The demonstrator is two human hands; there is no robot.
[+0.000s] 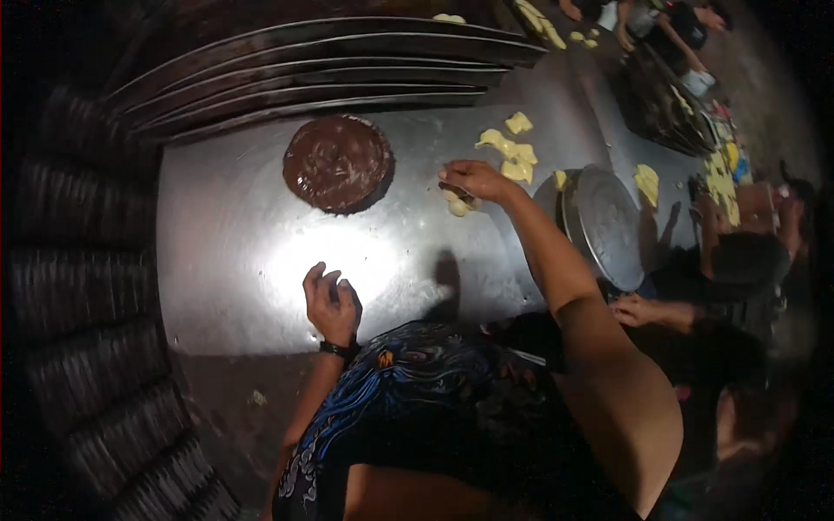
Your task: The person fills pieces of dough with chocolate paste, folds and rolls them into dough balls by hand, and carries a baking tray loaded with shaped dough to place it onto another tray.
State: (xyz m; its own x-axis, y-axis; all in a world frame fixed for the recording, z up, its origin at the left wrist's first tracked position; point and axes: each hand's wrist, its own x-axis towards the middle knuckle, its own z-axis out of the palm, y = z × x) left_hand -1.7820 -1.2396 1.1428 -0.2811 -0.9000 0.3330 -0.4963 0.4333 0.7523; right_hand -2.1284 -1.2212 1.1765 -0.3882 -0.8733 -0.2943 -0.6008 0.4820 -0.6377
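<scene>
right hand (473, 180) curled at pale lumps (458, 207) over metal table (217, 260), between brown round slab (337, 165) and yellow pieces (512, 158); from here can't tell if gripped. left hand (330, 306) half-curled, empty. probably handling lumps; next calls for sure pinch.

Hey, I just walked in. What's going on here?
Someone is working by hand at a metal table. The right hand is at some small pale lumps; whether it grips one is unclear. The left hand is half open, apparently holding nothing. A round brown mass sits beyond it, and yellow pieces lie near the right hand.
</scene>
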